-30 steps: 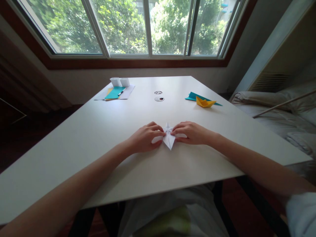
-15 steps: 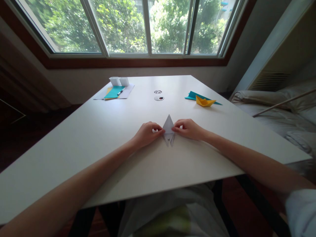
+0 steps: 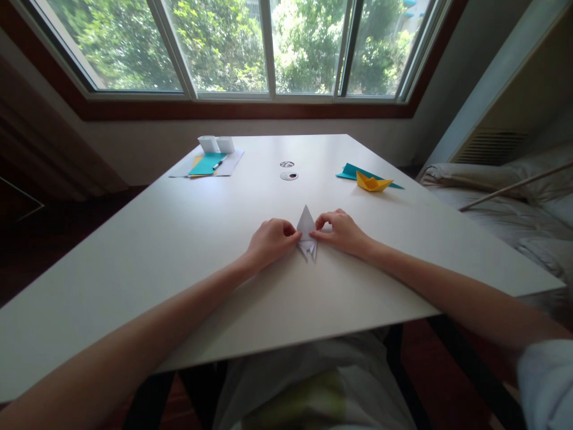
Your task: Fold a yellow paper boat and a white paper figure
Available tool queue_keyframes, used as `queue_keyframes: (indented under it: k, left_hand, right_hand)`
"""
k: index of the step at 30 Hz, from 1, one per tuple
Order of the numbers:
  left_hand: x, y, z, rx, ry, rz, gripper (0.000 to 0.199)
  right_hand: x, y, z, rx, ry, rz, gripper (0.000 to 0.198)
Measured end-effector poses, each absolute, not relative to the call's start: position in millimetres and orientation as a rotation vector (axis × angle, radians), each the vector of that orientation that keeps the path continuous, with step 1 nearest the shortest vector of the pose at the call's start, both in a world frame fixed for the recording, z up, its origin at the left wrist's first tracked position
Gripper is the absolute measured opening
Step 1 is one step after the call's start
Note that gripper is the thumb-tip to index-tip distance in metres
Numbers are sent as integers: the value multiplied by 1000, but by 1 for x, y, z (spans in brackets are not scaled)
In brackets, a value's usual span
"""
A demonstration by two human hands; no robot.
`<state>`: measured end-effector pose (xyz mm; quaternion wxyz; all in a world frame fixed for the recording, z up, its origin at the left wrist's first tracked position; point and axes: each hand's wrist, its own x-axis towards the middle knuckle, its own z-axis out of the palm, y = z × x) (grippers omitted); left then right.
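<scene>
A small folded piece of white paper [image 3: 306, 222] lies between my hands, its pointed tip facing the window and its split, two-pronged end facing me. My left hand [image 3: 271, 240] pinches the paper's left edge between thumb and fingers. On the opposite edge, my right hand [image 3: 342, 232] grips it the same way, with the index finger curled above the thumb. Both hands rest low over the white table [image 3: 215, 298]. The paper's underside and the fingertips beneath it are hidden.
A yellow paper boat [image 3: 373, 182] and a blue folded paper plane [image 3: 351, 171] sit at the back right. Back left are a blue sheet [image 3: 207, 163], a pen [image 3: 219, 162] and two white containers [image 3: 216, 144]. Round inserts [image 3: 289, 176] are set mid-table.
Both hands keep their pinch on the folded paper. My right hand has shifted slightly up, and the paper's sides look narrower and more bent around the middle.
</scene>
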<state>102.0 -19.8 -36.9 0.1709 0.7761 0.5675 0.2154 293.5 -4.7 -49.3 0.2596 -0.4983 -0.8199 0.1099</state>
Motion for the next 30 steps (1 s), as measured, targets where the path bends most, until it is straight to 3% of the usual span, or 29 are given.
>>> queue_keyframes:
  k: [3, 7, 10, 24, 30]
  left_hand:
    - [100, -21, -40, 2276, 1683, 660, 23]
    - [100, -23, -43, 2454, 1664, 806, 25]
    - [103, -28, -41, 2775, 1457, 693, 13]
    - [81, -36, -41, 2862, 1066, 409, 41]
    - [72, -30, -46, 2816, 996, 500, 46]
  right_hand:
    - [294, -5, -51, -1334, -2204, 194, 31]
    - [292, -9, -51, -1170, -2314, 47, 10]
    - [292, -11, -52, -1048, -2399, 25, 14]
    - [295, -13, -52, -1091, -2429, -18, 20]
    - [300, -10, -48, -954, -2497, 41, 22]
